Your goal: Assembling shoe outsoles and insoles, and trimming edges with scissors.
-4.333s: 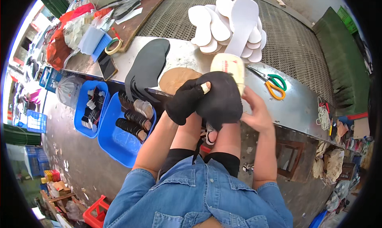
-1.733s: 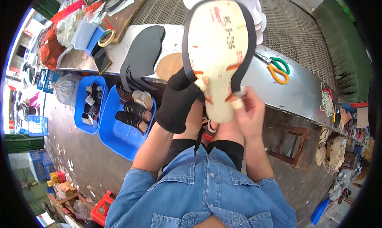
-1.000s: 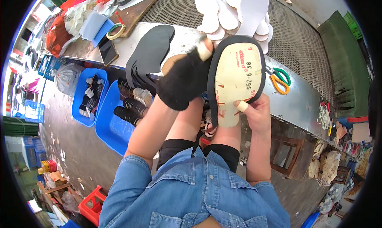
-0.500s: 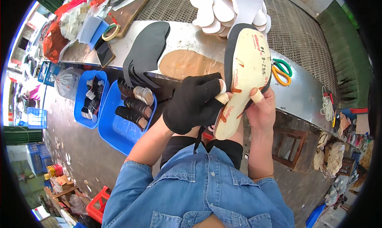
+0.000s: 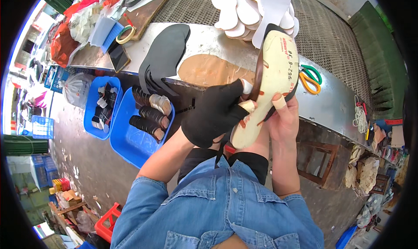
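Note:
Above my lap I hold a cream-coloured shoe insole [image 5: 281, 66], its toe end pointing away from me and its narrow heel end close to my thighs. Printed marks and reddish-brown smears show on its face. A dark brown and black layer [image 5: 260, 73] lines its left edge and toe. My left hand [image 5: 213, 114], in a black glove with bare, taped fingertips, is closed on the insole's left edge near the waist. From the right, my right hand [image 5: 285, 123] grips the opposite edge, its taped thumb on the cream face and its fingers hidden beneath.
On the metal-edged bench [image 5: 226, 44] lie black sole-shaped sheets [image 5: 163, 51], a brown board [image 5: 211, 70], white insoles [image 5: 235, 14], green and orange-handled scissors [image 5: 311, 79], a tape roll [image 5: 126, 34] and a phone [image 5: 118, 56]. Blue bins [image 5: 126, 151] with stacked parts stand at left. A red stool [image 5: 106, 223] is behind.
The insole has tipped in my hands, so its brown left side now shows where a black layer stuck out before. Both hands keep hold of it.

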{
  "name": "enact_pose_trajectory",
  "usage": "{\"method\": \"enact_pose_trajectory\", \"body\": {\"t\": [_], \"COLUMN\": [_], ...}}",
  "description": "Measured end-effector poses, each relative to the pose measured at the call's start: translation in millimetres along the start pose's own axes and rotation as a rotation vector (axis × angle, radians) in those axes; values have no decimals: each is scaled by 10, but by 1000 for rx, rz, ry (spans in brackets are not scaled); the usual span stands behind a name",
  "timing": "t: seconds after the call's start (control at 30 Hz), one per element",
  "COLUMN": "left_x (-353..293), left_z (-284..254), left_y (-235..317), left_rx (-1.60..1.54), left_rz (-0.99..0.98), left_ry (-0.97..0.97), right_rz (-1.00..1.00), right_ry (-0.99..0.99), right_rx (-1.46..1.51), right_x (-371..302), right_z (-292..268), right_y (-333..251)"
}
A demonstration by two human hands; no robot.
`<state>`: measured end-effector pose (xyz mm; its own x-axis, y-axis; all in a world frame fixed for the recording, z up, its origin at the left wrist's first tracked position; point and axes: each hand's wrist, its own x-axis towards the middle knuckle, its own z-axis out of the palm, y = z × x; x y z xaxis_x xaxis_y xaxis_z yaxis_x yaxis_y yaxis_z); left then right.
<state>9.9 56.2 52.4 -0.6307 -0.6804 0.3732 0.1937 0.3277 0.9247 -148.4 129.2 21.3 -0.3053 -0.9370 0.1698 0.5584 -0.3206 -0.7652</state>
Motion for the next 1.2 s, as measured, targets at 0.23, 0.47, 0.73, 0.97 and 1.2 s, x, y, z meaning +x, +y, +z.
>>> {"method": "enact_pose_trajectory", "body": {"t": [0.23, 0.47, 0.73, 0.97, 1.2], "left_x": [-76, 139, 231, 48, 62], "left_z": [-91, 64, 84, 133, 81], "left_y": [-59, -451, -170, 79, -166], "left_rx": [424, -654, 283, -181, -907], "left_rz": [-168, -255, -100, -411, -399], "left_ry": [-106, 140, 181, 120, 375], "right_rz": [43, 20, 9, 28, 266], "right_ry": [25, 20, 70, 82, -105], "right_rx": [38, -106, -268, -95, -392], "right_x": [93, 20, -13, -27, -24], "right_z": [-123, 136, 158, 156, -39], "right_y": [-82, -21, -16, 19, 8]}}
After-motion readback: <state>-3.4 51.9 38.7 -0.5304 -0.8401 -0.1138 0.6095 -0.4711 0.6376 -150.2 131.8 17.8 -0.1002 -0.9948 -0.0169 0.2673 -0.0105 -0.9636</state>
